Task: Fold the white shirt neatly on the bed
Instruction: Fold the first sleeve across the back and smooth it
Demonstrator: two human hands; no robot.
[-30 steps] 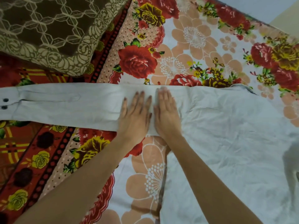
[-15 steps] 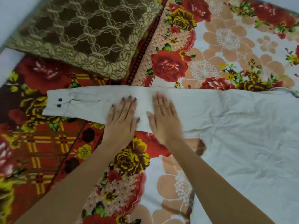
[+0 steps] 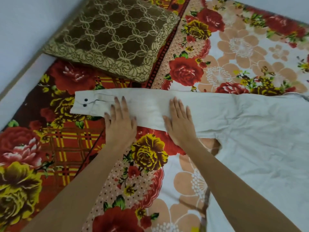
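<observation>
The white shirt (image 3: 260,134) lies flat on the flowered bedspread (image 3: 150,156), its body filling the right side. One long sleeve (image 3: 147,104) stretches straight out to the left and ends in a cuff (image 3: 82,104) with dark buttons. My left hand (image 3: 119,121) presses flat on the sleeve close to the cuff, fingers straight. Palm down, my right hand (image 3: 179,122) rests on the sleeve nearer the shoulder, fingers straight too. A stretch of bare sleeve lies between the two hands.
A brown patterned cushion (image 3: 110,39) lies at the back left, just beyond the sleeve. The bed's left edge meets a pale wall (image 3: 21,30). Bare bedspread stretches in front of the sleeve under my forearms.
My hands have spread apart along the sleeve: the left slid out toward the cuff while the right stayed nearer the shoulder. The view has shifted left, showing the whole cuff.
</observation>
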